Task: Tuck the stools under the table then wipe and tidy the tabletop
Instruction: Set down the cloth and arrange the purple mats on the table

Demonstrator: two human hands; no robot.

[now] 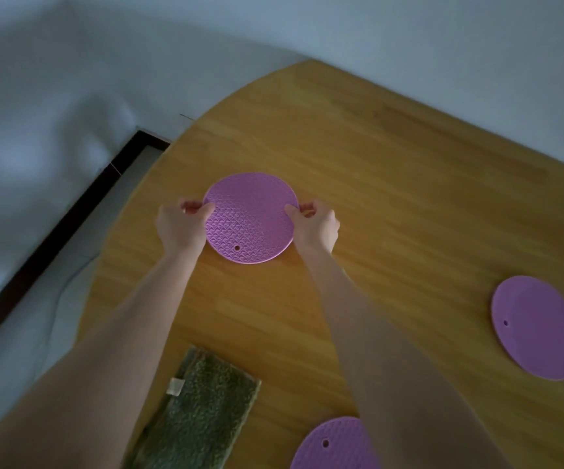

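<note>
Wood-grain bench [409, 157] fills most of the head view; its rounded end lies toward the far left. No stools are in view.

A green pile cloth [202, 414], folded long and narrow, lies at the near edge between the forearms, its long axis running away from the person.

Three round purple silicone mats are on the bench. The far mat [250, 221] sits between both hands. The right mat [537, 328] lies well apart, toward the right edge. The near mat [331, 445] lies just beside the cloth, partly cut off by the frame.

The left hand [179, 228] pinches the far mat's left rim; the right hand [317, 226] pinches its right rim. On each, the thumb lies on top and the fingers [190, 207] curl at the rim. Both hands are equally near. Whether the mat rests on the bench or is raised cannot be told.

Being round, the mat has no long axis; its hanging hole [237, 247] points toward the person. Likely step: positioning this mat.

A pale tag [175, 387] on the cloth shows no legible text. No brand or writing is readable anywhere.
</note>
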